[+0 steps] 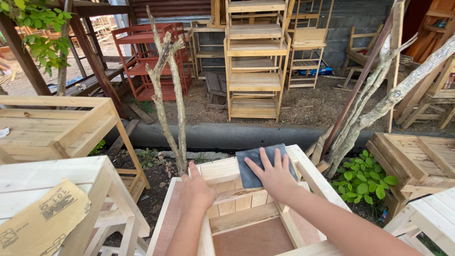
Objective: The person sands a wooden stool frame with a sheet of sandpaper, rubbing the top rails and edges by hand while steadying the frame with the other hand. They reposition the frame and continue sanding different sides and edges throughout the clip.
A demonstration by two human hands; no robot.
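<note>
Outdoor wood yard; right hand [274, 178] flat on sandpaper [258, 163], long axis sideways; left hand [196, 189] steadying crate [246, 220]

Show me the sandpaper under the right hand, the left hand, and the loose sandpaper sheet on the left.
Sandpaper [249, 163], head view, bare dark part left of the fingers.
Left hand [195, 190], head view, back of the hand.
Loose sheet [42, 220], head view, middle of the tan backing.

Outdoor carpentry yard, stacked bare-wood shelf units [255, 61] (one rack [151, 57] painted red), sandpaper sheet [40, 223], dirt ground
</note>
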